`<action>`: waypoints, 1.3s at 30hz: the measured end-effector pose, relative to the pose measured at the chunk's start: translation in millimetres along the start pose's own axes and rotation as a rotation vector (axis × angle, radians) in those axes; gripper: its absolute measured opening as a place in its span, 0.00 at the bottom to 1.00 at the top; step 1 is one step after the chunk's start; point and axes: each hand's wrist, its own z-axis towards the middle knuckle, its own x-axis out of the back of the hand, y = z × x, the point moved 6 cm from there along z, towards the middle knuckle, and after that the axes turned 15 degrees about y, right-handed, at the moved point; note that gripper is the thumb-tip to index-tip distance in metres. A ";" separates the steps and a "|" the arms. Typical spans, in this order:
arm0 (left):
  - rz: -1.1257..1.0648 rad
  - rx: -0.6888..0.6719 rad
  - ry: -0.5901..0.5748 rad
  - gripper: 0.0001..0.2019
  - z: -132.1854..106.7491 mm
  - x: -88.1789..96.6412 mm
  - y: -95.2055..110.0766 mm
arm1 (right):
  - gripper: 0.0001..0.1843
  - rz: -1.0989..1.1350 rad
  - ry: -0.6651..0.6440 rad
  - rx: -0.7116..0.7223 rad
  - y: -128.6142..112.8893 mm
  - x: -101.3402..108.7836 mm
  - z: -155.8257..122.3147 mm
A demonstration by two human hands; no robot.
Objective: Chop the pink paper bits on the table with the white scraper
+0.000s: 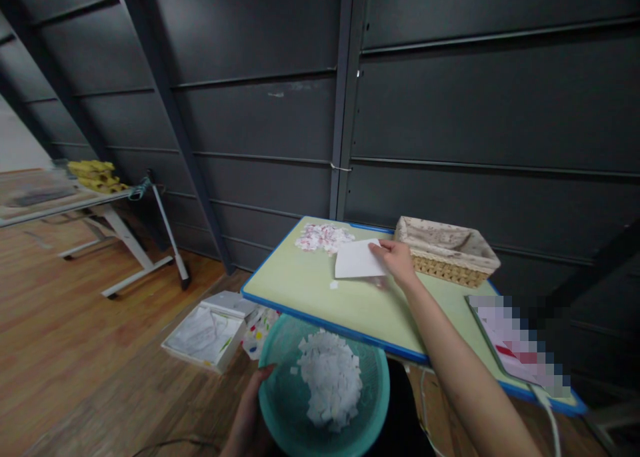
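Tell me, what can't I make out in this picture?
All in the head view:
Left hand: some fingers, hidden by the basin.
White card in the right hand: underside, turned away.
Basket: bottom, hidden by its near side.
Scraps on the table: reddish marks, too small.
Flat device: part of its face, covered by blocky pixels.

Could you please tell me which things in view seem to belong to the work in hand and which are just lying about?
Likely in use:
paper, in the right hand
teal basket, left hand at its rim
white scraps, inside it
pinkish scraps, on the table

Apparently lying about:
wicker basket
floor box
yellow bundle
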 end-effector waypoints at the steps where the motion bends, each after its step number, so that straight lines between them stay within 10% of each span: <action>1: 0.002 0.007 0.005 0.22 -0.2 -0.1 -0.2 | 0.22 -0.008 -0.021 0.005 -1.1 -2.2 -1.7; 14: -0.014 -0.026 0.018 0.07 -9.1 -6.4 4.8 | 0.20 0.252 -0.600 -0.187 -14.5 -47.7 -55.1; 24: -0.075 0.082 0.009 0.15 -1.7 -2.5 -5.1 | 0.32 0.219 0.280 -0.038 -2.6 1.9 -7.8; 39: -0.058 0.122 0.038 0.30 -6.9 -2.0 -3.7 | 0.22 -0.172 0.209 0.391 -19.0 -16.6 -32.5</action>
